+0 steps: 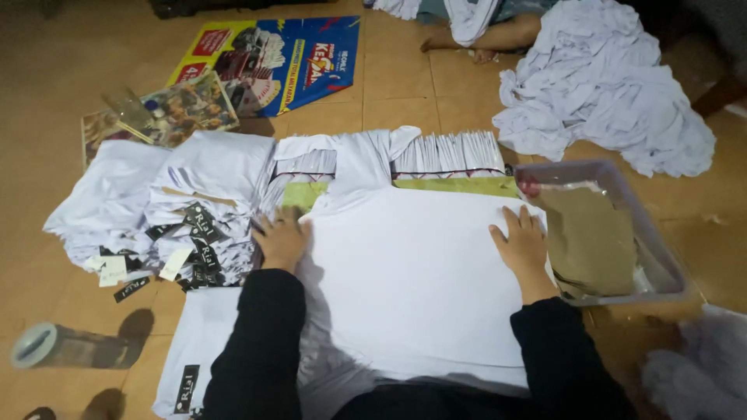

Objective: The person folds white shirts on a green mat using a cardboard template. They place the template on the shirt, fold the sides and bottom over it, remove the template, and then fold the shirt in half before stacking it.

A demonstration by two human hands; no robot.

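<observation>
A white garment (412, 280) lies spread flat on the floor in front of me. My left hand (282, 239) rests palm down on its left edge, fingers apart, beside a stack of folded white garments (204, 204) with black tags. My right hand (520, 243) presses flat on the garment's right edge, next to a grey plastic tray (668, 274). Both arms wear black sleeves. Neither hand holds anything.
The tray holds brown paper sheets (593, 239). A row of folded white pieces (451, 152) lies behind the garment. A loose white cloth pile (603, 85) and another person's foot (475, 47) are at the back right. A colourful poster (274, 64) lies back left; a clear jar (62, 347) lies front left.
</observation>
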